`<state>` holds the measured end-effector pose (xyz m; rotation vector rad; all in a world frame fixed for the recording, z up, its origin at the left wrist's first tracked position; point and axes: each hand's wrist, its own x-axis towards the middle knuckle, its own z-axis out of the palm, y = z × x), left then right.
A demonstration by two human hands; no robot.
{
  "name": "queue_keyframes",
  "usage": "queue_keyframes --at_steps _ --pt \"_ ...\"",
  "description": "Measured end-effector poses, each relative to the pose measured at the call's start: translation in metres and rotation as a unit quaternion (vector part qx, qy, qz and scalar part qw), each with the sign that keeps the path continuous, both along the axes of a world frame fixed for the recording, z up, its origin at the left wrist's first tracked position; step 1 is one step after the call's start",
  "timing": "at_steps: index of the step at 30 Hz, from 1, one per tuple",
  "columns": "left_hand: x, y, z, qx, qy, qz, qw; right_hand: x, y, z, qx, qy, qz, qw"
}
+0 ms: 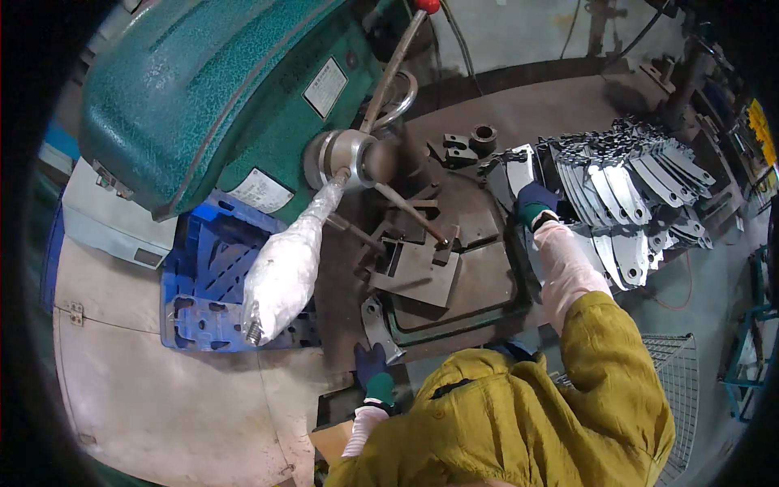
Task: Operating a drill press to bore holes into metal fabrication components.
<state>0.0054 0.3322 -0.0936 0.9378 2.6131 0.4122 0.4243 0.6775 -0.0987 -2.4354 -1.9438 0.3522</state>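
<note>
My left hand (372,364), in a dark glove with a green cuff, is at the table's front edge. Its fingers are apart, close beside the lower end of a curved metal plate (376,323) with a hole in its upper end. Farther off to the right, my right hand (536,200), gloved the same way, closes on the near end of another light metal plate (520,170). Just right of it lie stacked rows of similar curved plates (601,195). Between my hands sits a steel fixture block (418,272) on the machine table.
A green machine head (203,89) looms at left, with a plastic-wrapped handle (284,280) and a red-knobbed lever (398,69). Below them is a blue plastic crate (213,325). A wire basket (682,398) stands at lower right, and a steel ring (484,140) lies behind the fixture.
</note>
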Motion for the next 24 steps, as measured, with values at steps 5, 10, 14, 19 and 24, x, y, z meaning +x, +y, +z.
queue_keyframes --at_steps 5,10,14,19,24 --pt "-0.025 -0.011 -0.008 0.098 0.043 -0.05 0.993 0.01 -0.014 0.059 -0.003 0.052 0.079 0.996" --pt "-0.033 -0.004 -0.01 0.044 0.199 -0.192 0.96 0.062 0.01 0.049 0.142 -0.113 0.286 0.941" --pt "0.007 0.029 0.039 0.237 -0.028 -0.23 0.944 0.097 -0.051 0.107 0.094 0.417 0.076 0.901" --pt "0.038 0.045 0.057 0.278 -0.333 -0.247 0.867 0.051 -0.148 0.217 -0.156 0.494 0.055 0.853" --pt "0.09 0.073 0.132 0.307 -0.293 -0.487 0.763 0.014 -0.181 0.179 0.076 0.371 0.599 0.705"
